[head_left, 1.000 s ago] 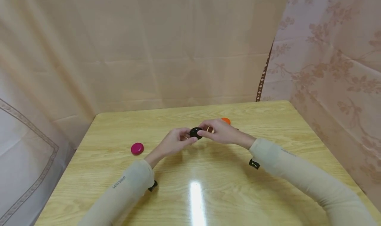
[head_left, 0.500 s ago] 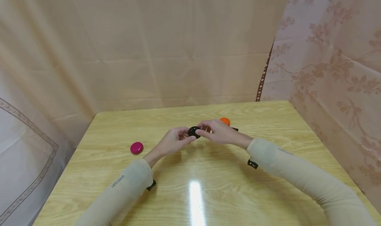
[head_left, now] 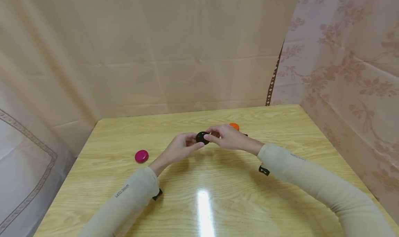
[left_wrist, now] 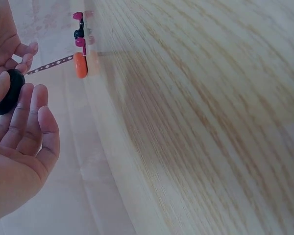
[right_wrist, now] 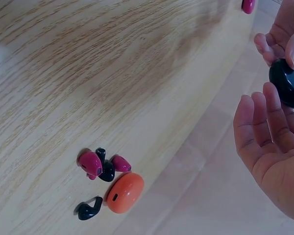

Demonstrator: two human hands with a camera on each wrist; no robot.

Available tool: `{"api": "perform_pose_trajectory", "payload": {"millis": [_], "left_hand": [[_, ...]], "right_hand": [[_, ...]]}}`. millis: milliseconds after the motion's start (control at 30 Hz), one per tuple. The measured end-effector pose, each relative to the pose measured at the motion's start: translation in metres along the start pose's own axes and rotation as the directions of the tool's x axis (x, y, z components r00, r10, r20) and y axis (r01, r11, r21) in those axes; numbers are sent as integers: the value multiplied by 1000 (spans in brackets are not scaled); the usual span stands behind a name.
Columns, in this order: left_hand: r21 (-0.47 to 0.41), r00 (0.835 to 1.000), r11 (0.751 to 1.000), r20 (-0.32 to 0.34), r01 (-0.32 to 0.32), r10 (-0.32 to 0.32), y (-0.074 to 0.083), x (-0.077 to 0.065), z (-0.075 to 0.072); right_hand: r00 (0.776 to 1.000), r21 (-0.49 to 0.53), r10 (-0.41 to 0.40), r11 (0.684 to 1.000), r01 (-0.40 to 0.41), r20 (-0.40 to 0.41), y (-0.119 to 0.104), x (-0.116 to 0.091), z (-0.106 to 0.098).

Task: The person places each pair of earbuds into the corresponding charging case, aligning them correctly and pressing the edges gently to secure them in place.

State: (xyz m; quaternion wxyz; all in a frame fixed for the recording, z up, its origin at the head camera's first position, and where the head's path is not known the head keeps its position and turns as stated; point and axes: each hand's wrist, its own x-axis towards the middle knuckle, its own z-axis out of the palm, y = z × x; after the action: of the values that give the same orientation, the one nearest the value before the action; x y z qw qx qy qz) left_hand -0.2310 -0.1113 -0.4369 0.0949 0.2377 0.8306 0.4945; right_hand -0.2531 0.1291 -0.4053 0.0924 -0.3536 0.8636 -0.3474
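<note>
A glossy black earbud case [head_left: 202, 137] is held just above the table between both hands. The left hand [head_left: 180, 148] pinches it from the left side with thumb and fingers. On its other side, the right hand [head_left: 229, 137] also pinches it, its thumb lying across the front face. In the right wrist view the case [right_wrist: 285, 84] looks rounded and closed, with a seam near its edge. The lower fingers of the right hand [right_wrist: 272, 152] spread beside it. Part of the case is hidden behind thumbs and fingers.
An orange earbud case [right_wrist: 126, 193] lies beyond the right hand. Around it are loose earbuds: a black one [right_wrist: 89, 209], another black one [right_wrist: 107, 171] and magenta ones [right_wrist: 90, 163]. A magenta case [head_left: 141, 156] sits left on the wooden table [head_left: 237, 202]. Curtains hang behind.
Both hands keep their grip on the black case. Hands and case have shifted very slightly left in the head view, as has the scene around them.
</note>
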Motion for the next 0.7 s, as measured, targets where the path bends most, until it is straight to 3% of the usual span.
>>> {"api": "perform_pose_trajectory", "payload": {"millis": [333, 700], "left_hand": [[36, 1000, 999, -17, -10, 11, 0, -4, -4], [-16, 1000, 1000, -24, 20, -21, 3, -6, -7]], "right_hand": [[1000, 30, 18, 999, -18, 11, -1, 2, 2], [997, 116, 71, 990, -76, 41, -3, 3, 2]]}}
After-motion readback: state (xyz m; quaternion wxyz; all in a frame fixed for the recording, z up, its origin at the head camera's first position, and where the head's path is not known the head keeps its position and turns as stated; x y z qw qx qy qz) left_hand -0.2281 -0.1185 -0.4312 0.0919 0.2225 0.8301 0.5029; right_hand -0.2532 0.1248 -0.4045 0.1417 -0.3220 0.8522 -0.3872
